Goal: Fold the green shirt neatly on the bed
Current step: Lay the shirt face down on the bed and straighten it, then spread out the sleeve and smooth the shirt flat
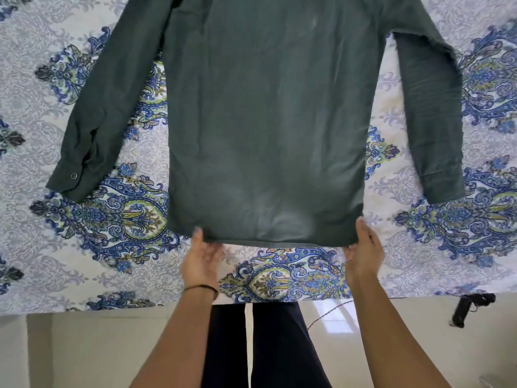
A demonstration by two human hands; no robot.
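Note:
The dark green long-sleeved shirt (265, 121) lies spread flat, back side up, on the bed (70, 247). Both sleeves are stretched out to the sides, and its bottom hem faces me. My left hand (200, 259) pinches the hem near its left corner, thumb on top of the cloth. At the hem's right corner, my right hand (363, 247) grips the cloth the same way. The collar end runs out of the top of the frame.
The bed wears a white sheet with blue and green paisley patterns; its near edge runs across the lower part of the view. Below it are pale floor tiles, my dark trousers (251, 345), a thin cable (327, 315) and a black object (470, 306) at the bed's right edge.

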